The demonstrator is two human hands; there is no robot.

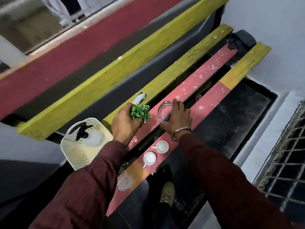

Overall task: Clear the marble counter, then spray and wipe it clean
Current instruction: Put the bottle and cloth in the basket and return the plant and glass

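Note:
My left hand (126, 123) grips a small green artificial plant (140, 111) just above the red plank (194, 83). My right hand (177, 117) curls round a clear glass ashtray (163, 111) that sits on the same plank. Two white cups (162, 146) (149, 158) stand on the nearer red plank, below my right wrist. A cream plastic basket (77, 152) lies to the left of my left forearm, holding a spray bottle with a black trigger (83, 131).
A white object (139, 98) rests on the yellow plank (181, 63) beyond the plant. Gaps run between the planks. A dark floor mat (239, 113) lies to the right, a metal grille (283, 162) at far right. My shoe (167, 192) shows below.

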